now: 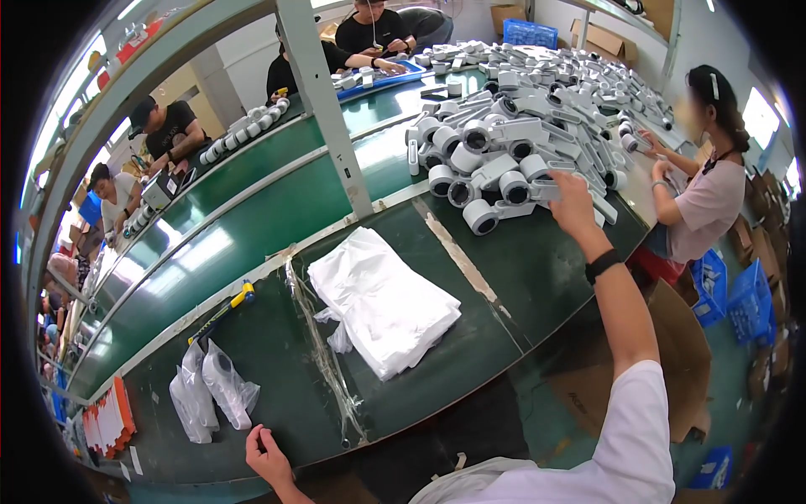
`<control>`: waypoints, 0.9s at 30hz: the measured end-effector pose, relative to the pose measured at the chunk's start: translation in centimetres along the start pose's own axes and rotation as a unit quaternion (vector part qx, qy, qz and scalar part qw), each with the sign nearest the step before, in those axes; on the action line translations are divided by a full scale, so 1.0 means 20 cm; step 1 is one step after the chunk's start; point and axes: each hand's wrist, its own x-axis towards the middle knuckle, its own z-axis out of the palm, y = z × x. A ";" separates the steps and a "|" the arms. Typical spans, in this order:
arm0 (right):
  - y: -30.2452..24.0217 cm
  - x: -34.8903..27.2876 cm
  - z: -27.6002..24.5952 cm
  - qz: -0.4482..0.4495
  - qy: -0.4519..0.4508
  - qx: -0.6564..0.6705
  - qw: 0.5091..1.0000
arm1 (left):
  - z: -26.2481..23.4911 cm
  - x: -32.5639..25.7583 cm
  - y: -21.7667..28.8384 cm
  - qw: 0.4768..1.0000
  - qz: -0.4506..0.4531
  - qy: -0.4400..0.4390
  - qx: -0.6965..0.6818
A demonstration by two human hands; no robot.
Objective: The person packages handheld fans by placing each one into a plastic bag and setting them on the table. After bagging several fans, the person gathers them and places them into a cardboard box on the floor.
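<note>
My right hand [573, 206] reaches out to the near edge of a large pile of white handheld devices [537, 126], each with a round, dark-ended barrel and a flat handle. Its fingers are closed on the handle of one white handheld device [544, 190] at that edge. Low at the table's front edge is my left hand [267, 458], its fingers curled in and nothing visible in them. Just beyond it lie several devices in clear plastic bags [220, 382]. A stack of white plastic bags [382, 302] is spread on the dark green tabletop between my hands.
A yellow-and-black tool [231, 309] lies behind the bagged devices, and an orange-edged bundle [109, 420] at far left. A metal post [323, 109] rises beyond the bags beside a green conveyor [252, 210]. A co-worker [701, 181] sits at right; others work across the line.
</note>
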 end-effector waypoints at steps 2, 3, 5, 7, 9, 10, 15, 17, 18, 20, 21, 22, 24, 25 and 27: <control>-0.02 0.03 0.05 0.002 -0.055 -0.020 0.998 | -0.01 -0.01 0.01 1.000 0.007 0.004 0.000; -0.03 0.04 0.08 0.014 -0.062 -0.044 0.997 | -0.01 -0.01 0.02 1.000 0.014 0.005 -0.001; -0.02 0.03 0.15 0.028 -0.068 -0.068 0.995 | 0.00 -0.01 0.03 1.000 0.018 0.005 -0.005; -0.01 0.00 0.21 0.030 0.032 -0.038 0.998 | 0.00 -0.01 0.03 1.000 0.021 0.005 -0.010; 0.03 -0.02 0.21 0.017 0.011 -0.029 0.999 | 0.00 -0.01 0.03 1.000 0.012 0.004 -0.013; 0.01 -0.02 0.20 0.005 -0.013 -0.019 1.000 | 0.00 -0.01 0.02 1.000 0.011 0.005 -0.011; -0.04 -0.11 0.08 -0.011 0.062 0.012 0.998 | -0.02 -0.01 0.00 1.000 0.011 0.003 -0.020; -0.04 -0.16 0.04 0.005 0.088 0.022 0.996 | -0.01 -0.01 0.02 1.000 -0.003 -0.007 -0.020; -0.03 -0.19 0.03 0.082 0.078 0.062 0.992 | -0.01 -0.01 0.04 1.000 -0.018 -0.015 -0.018; 0.00 -0.26 0.00 0.158 0.067 0.101 0.980 | -0.04 0.02 0.04 0.995 -0.038 -0.044 -0.076; 0.04 -0.30 0.00 0.202 0.073 0.191 0.958 | -0.06 0.03 0.04 0.987 -0.057 -0.072 -0.134; 0.04 -0.35 -0.01 0.242 0.077 0.279 0.926 | -0.08 0.05 0.11 0.980 -0.074 -0.093 -0.162; -0.18 -0.40 -0.17 0.284 0.051 0.433 0.854 | -0.11 0.05 0.28 0.977 -0.069 -0.091 -0.180; -0.29 -0.45 -0.26 0.325 0.030 0.565 0.758 | -0.10 0.04 0.38 0.973 -0.060 -0.097 -0.203; -0.39 -0.57 -0.32 0.329 0.015 0.602 0.727 | -0.02 0.03 0.61 0.962 -0.008 -0.177 -0.207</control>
